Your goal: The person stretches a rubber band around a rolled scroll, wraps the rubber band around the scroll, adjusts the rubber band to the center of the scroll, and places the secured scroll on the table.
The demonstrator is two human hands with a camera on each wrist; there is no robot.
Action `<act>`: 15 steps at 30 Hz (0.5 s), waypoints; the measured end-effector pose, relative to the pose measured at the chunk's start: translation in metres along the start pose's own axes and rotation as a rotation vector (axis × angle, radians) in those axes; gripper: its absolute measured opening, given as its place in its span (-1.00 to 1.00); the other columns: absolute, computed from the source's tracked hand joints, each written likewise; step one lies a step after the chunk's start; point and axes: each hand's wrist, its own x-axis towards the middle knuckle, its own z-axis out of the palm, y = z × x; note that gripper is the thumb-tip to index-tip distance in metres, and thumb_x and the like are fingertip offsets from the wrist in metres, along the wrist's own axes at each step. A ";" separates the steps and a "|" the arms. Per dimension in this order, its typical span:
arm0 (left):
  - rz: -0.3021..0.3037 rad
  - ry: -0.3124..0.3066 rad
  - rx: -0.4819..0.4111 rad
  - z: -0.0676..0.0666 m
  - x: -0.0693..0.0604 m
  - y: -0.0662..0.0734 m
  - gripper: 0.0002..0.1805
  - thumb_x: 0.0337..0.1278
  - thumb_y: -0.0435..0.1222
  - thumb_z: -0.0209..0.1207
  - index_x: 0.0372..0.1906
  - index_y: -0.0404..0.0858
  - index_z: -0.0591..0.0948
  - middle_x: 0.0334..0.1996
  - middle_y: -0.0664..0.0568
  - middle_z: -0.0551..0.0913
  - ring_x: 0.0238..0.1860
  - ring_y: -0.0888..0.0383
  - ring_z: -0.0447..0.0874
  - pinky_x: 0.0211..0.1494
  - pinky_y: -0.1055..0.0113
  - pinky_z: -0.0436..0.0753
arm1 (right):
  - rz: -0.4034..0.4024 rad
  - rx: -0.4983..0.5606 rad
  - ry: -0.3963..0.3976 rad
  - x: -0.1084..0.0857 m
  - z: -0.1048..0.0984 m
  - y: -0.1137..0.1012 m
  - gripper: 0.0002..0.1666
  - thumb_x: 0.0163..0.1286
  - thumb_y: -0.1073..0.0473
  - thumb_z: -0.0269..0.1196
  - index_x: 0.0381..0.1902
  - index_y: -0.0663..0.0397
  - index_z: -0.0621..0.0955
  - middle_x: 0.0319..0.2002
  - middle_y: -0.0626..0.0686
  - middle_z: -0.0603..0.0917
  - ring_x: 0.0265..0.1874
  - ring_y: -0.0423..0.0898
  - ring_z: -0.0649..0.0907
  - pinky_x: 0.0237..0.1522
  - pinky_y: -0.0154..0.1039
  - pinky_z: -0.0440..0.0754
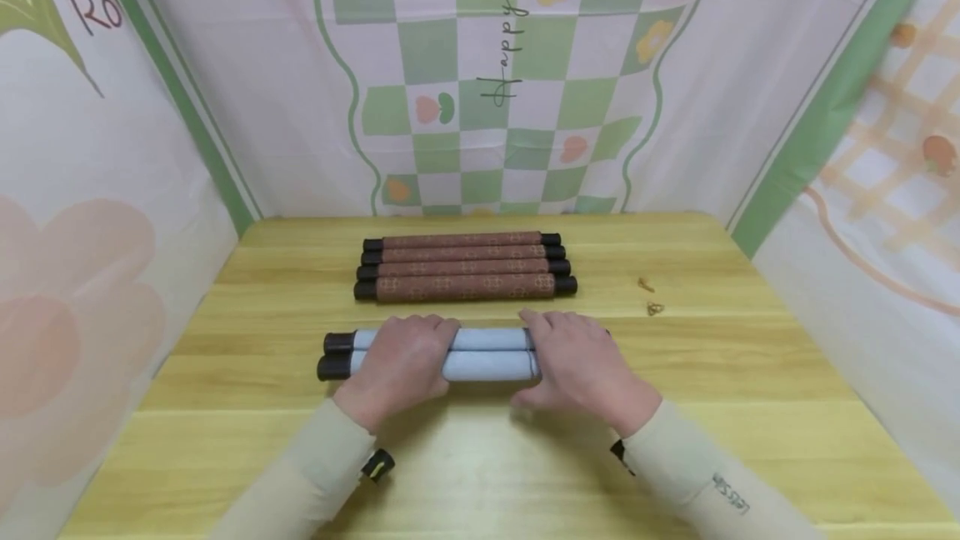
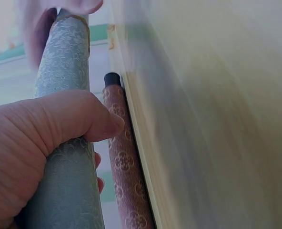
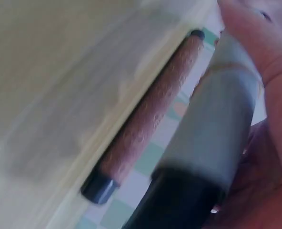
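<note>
- Left hand [image 1: 399,361] grips the blue scrolls [image 1: 491,366] — likely keeping the pair together.
- Red scrolls [image 1: 465,266] lie beyond them, side by side.
- Right hand [image 1: 581,361] grips near their right end, probably for balance.
- Brass bits [image 1: 655,308] lie farther right.

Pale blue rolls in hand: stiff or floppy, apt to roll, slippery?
The blue rolls look stiff: they run straight between the left hand and right hand, no sag visible. Being round, each would probably roll if pushed sideways on the table. The patterned covering looks like fabric, so likely not very slippery.
</note>
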 end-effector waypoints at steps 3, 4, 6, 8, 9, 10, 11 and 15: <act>-0.012 0.003 0.002 -0.002 -0.001 -0.003 -0.48 -0.35 -0.17 0.57 -0.14 -0.16 0.64 -0.37 0.08 0.72 -0.43 0.14 0.67 -0.42 0.19 0.67 | 0.012 -0.054 -0.001 -0.002 -0.001 0.009 0.04 -0.19 -0.27 0.67 0.16 0.17 0.55 -0.12 0.16 0.71 -0.11 0.12 0.71 0.08 0.14 0.69; -0.009 0.002 0.001 -0.002 -0.001 -0.003 -0.49 -0.34 -0.17 0.57 -0.14 -0.16 0.64 -0.37 0.08 0.72 -0.44 0.15 0.67 -0.42 0.20 0.66 | 0.007 -0.073 -0.002 -0.001 -0.001 0.011 -0.08 -0.17 -0.17 0.66 0.07 0.16 0.56 -0.16 0.15 0.70 -0.15 0.11 0.71 0.06 0.13 0.70; -0.002 0.000 -0.003 -0.003 0.000 -0.002 -0.50 -0.34 -0.18 0.56 -0.15 -0.15 0.64 -0.38 0.08 0.72 -0.45 0.15 0.66 -0.43 0.20 0.66 | -0.003 -0.089 -0.008 0.000 0.000 0.012 -0.25 -0.16 -0.04 0.63 -0.06 0.14 0.56 -0.24 0.13 0.67 -0.22 0.08 0.69 -0.02 0.09 0.72; 0.006 -0.004 -0.007 -0.002 0.000 -0.001 -0.51 -0.33 -0.18 0.56 -0.15 -0.15 0.64 -0.38 0.08 0.71 -0.45 0.14 0.65 -0.43 0.20 0.66 | -0.014 -0.097 -0.018 0.001 0.002 0.009 -0.29 -0.15 -0.04 0.62 -0.11 0.14 0.54 -0.29 0.11 0.64 -0.28 0.05 0.67 -0.11 0.05 0.72; 0.008 -0.004 -0.007 -0.002 0.001 0.000 -0.51 -0.33 -0.18 0.55 -0.16 -0.15 0.63 -0.38 0.08 0.71 -0.45 0.14 0.65 -0.43 0.20 0.65 | -0.019 -0.102 -0.019 0.002 0.003 0.007 -0.29 -0.14 -0.06 0.61 -0.13 0.14 0.53 -0.30 0.10 0.63 -0.30 0.04 0.66 -0.16 0.03 0.72; 0.009 -0.003 -0.007 -0.001 0.001 0.001 -0.52 -0.33 -0.18 0.55 -0.16 -0.16 0.64 -0.39 0.08 0.71 -0.45 0.14 0.65 -0.43 0.20 0.65 | -0.023 -0.109 -0.016 0.003 0.003 0.005 -0.29 -0.13 -0.08 0.61 -0.14 0.14 0.53 -0.32 0.10 0.62 -0.33 0.03 0.65 -0.21 0.01 0.71; 0.009 0.000 -0.006 -0.001 0.001 0.002 -0.52 -0.33 -0.19 0.54 -0.16 -0.16 0.64 -0.39 0.08 0.71 -0.46 0.13 0.65 -0.43 0.19 0.66 | -0.023 -0.113 -0.011 0.003 0.004 0.003 -0.28 -0.13 -0.10 0.62 -0.15 0.15 0.52 -0.33 0.09 0.61 -0.34 0.03 0.64 -0.24 -0.01 0.71; 0.007 0.006 0.000 0.001 0.001 0.004 -0.52 -0.33 -0.19 0.53 -0.16 -0.16 0.64 -0.38 0.08 0.72 -0.44 0.14 0.66 -0.42 0.20 0.66 | -0.019 -0.135 0.025 0.004 0.007 -0.002 -0.27 -0.14 -0.15 0.62 -0.19 0.15 0.52 -0.36 0.09 0.60 -0.38 0.01 0.63 -0.31 -0.03 0.67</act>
